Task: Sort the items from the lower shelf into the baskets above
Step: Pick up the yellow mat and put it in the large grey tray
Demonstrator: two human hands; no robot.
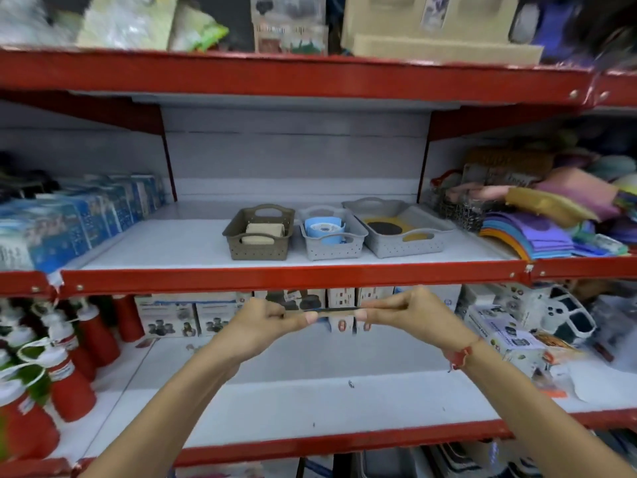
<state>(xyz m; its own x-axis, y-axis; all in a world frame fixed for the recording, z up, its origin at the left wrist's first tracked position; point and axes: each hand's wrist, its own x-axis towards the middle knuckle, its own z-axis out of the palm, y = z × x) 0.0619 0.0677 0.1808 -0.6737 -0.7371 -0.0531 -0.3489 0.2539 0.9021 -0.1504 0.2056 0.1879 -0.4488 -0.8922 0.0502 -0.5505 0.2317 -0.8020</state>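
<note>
Both hands hold one thin flat dark item edge-on, level, just under the red lip of the middle shelf. My left hand pinches its left end, my right hand its right end. On the shelf above stand three baskets: a brown basket with beige pads, a small grey basket with a blue round thing, and a wide grey basket with a yellow and black flat piece. The lower shelf lies bare under my arms.
Red bottles crowd the lower left. White boxes line the back of the lower shelf, more boxes and a toy sit at right. Blue boxes fill the middle shelf's left; coloured cloths pile at its right.
</note>
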